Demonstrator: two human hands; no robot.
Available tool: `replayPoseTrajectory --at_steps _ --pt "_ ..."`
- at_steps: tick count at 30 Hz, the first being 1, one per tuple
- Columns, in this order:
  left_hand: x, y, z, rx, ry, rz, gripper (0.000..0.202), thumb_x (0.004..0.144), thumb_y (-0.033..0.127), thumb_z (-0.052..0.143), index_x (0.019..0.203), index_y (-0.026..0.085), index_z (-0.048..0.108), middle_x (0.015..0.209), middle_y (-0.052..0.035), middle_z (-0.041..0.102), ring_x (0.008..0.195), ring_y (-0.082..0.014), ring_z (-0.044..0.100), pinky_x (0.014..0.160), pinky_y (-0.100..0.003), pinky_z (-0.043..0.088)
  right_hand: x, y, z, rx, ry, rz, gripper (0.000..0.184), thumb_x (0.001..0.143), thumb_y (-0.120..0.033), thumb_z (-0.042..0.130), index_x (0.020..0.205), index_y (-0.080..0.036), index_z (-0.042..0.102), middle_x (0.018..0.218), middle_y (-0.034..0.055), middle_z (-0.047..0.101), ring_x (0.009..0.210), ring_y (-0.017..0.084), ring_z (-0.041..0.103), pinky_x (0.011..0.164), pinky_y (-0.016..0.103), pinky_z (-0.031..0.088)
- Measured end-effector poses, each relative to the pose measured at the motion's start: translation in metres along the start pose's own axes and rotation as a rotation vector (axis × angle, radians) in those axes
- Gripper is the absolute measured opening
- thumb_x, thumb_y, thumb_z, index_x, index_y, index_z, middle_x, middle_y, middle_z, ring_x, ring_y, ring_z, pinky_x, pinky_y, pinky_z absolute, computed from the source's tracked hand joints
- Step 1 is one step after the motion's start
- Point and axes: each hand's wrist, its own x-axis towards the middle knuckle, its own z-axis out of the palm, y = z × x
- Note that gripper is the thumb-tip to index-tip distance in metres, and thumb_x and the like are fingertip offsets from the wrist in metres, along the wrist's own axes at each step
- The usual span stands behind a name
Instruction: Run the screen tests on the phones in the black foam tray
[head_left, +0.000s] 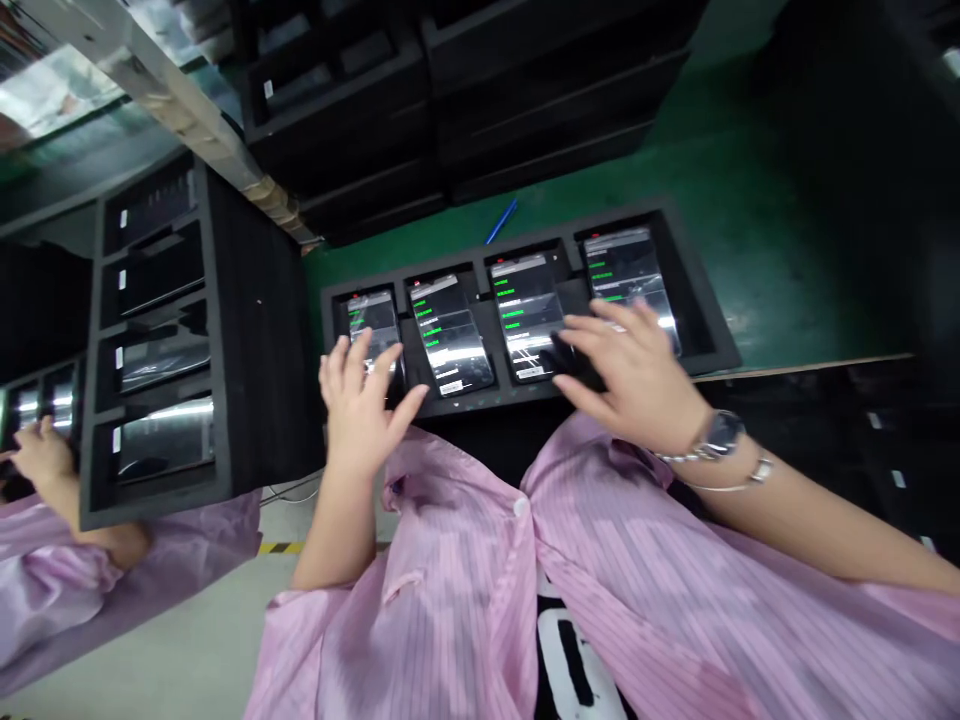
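Several smartphones lie face up in the slots of a black foam tray (pixel 720 340), their lit screens showing lines of green and white text. My left hand (pixel 364 405), fingers spread, is over the leftmost phone (pixel 371 310) and covers its lower part. Beside it lies a second phone (pixel 450 335), uncovered. My right hand (pixel 637 375), with a watch and a bracelet at the wrist, has its fingers apart over the lower part of the rightmost phone (pixel 622 262). Its thumb side is close to the third phone (pixel 521 310). Whether the fingertips touch the screens I cannot tell.
A blue pen (pixel 501 222) lies on the green table (pixel 787 260) behind the tray. Stacked black trays (pixel 525 110) stand at the back. On the left is another foam tray stack (pixel 262 330) holding phones, beside a post (pixel 180 100). A co-worker's hand (pixel 45 455) is at far left.
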Motion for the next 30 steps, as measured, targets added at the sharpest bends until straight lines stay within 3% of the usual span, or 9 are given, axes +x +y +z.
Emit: replayPoseTrajectory --at_steps 5,9,14,16,18,22,24,26,30 --pt "-0.025 -0.040 -0.025 -0.043 0.036 -0.118 0.057 0.098 0.055 0.063 0.143 0.020 0.058 0.154 -0.0190 0.054 0.146 -0.0338 0.049 0.122 -0.050 0.042 -0.028 0.036 -0.022 -0.103 0.064 0.141 0.048 0.101 -0.052 0.048 0.129 -0.016 0.062 0.121 0.0160 0.071 0.130 0.037 0.059 0.123 0.059 0.034" --pt "-0.037 -0.045 -0.012 -0.080 -0.057 -0.201 0.055 0.100 0.054 0.061 0.144 0.021 0.058 0.157 -0.0189 0.051 0.146 -0.0332 0.050 0.122 -0.051 0.043 -0.040 0.048 -0.017 -0.117 -0.016 0.199 0.056 0.101 -0.058 0.041 0.131 -0.016 0.062 0.119 0.0197 0.070 0.130 0.040 0.059 0.120 0.065 0.036" --pt "-0.034 -0.043 -0.003 -0.110 -0.127 -0.263 0.064 0.098 0.059 0.062 0.152 0.025 0.052 0.165 -0.0184 0.041 0.152 -0.0370 0.043 0.123 -0.057 0.040 -0.026 0.047 -0.023 -0.054 0.146 0.113 0.060 0.105 -0.067 0.044 0.133 -0.017 0.062 0.122 0.0207 0.068 0.128 0.042 0.060 0.114 0.064 0.044" --pt "-0.025 -0.038 -0.011 -0.018 -0.161 -0.282 0.062 0.095 0.063 0.064 0.144 0.026 0.061 0.166 -0.0183 0.040 0.155 -0.0451 0.034 0.123 -0.067 0.034 -0.012 0.041 -0.033 -0.017 0.167 0.050 0.054 0.106 -0.062 0.049 0.133 -0.018 0.062 0.125 0.0200 0.067 0.128 0.042 0.060 0.115 0.063 0.044" --pt "-0.011 -0.026 -0.025 0.035 -0.107 -0.237 0.065 0.093 0.067 0.066 0.142 0.025 0.063 0.166 -0.0184 0.040 0.158 -0.0483 0.027 0.124 -0.070 0.027 0.007 0.031 -0.044 0.022 0.191 -0.023 0.050 0.105 -0.055 0.057 0.139 -0.018 0.059 0.137 0.0217 0.061 0.133 0.041 0.057 0.115 0.060 0.045" --pt "0.030 0.016 -0.043 -0.035 0.039 -0.004 0.072 0.095 0.070 0.061 0.152 0.026 0.052 0.161 -0.0141 0.049 0.155 -0.0382 0.037 0.130 -0.059 0.024 0.050 0.008 -0.051 0.080 0.238 -0.142 0.054 0.103 -0.047 0.064 0.146 -0.015 0.052 0.147 0.0229 0.051 0.140 0.037 0.051 0.117 0.056 0.044" --pt "0.047 0.035 -0.033 -0.050 0.019 0.086 0.070 0.097 0.070 0.058 0.151 0.027 0.051 0.157 -0.0126 0.053 0.152 -0.0366 0.042 0.131 -0.058 0.022 0.065 -0.001 -0.036 0.096 0.192 -0.164 0.047 0.106 -0.048 0.059 0.139 -0.015 0.056 0.139 0.0188 0.058 0.135 0.035 0.054 0.120 0.058 0.039" --pt "0.057 0.045 -0.008 -0.051 0.007 0.116 0.070 0.095 0.071 0.061 0.148 0.025 0.055 0.157 -0.0147 0.052 0.152 -0.0376 0.042 0.131 -0.057 0.022 0.072 -0.005 -0.010 0.088 0.135 -0.155 0.041 0.108 -0.050 0.052 0.130 -0.016 0.061 0.131 0.0152 0.063 0.129 0.034 0.057 0.121 0.062 0.035" --pt "0.059 0.046 0.044 -0.059 0.047 0.012 0.074 0.090 0.068 0.070 0.144 0.020 0.055 0.153 -0.0226 0.051 0.149 -0.0377 0.044 0.129 -0.059 0.026 0.069 -0.003 0.037 0.064 0.178 -0.065 0.042 0.107 -0.051 0.052 0.121 -0.014 0.068 0.136 0.0210 0.057 0.131 0.036 0.053 0.114 0.057 0.043"
